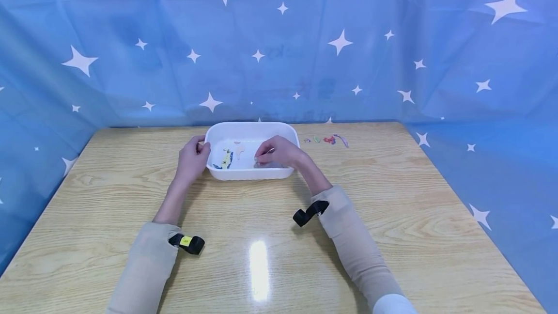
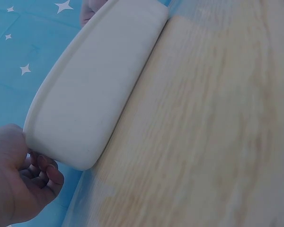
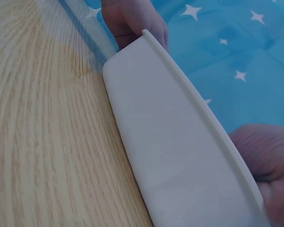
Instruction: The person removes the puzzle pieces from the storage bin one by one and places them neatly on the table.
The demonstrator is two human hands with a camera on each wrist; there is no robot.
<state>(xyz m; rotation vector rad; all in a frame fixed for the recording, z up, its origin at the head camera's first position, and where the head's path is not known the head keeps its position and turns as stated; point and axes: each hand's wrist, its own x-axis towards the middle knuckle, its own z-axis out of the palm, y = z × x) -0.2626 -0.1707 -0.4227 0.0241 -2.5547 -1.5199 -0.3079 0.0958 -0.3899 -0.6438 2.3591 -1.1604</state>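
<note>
A white plastic basin point(image 1: 250, 174) stands near the back edge of the table. My left hand point(image 1: 193, 158) grips its left rim, with the thumb at the rim and the fingers curled outside, as the left wrist view point(image 2: 19, 175) also shows. My right hand point(image 1: 279, 151) reaches over the right side into the basin, fingers bent down close to its floor. A small pale bit shows at these fingertips; whether they pinch it is too small to tell. In the basin lie a yellow and blue flat cutout point(image 1: 226, 159) and a pale pinkish piece point(image 1: 239, 151).
Right of the basin, several small colourful pieces lie in a row on the wooden table point(image 1: 244, 227), among them a green one point(image 1: 317, 139), a red one point(image 1: 329, 140) and a purple strip point(image 1: 342, 140). A blue curtain with white stars point(image 1: 279, 62) hangs behind the table.
</note>
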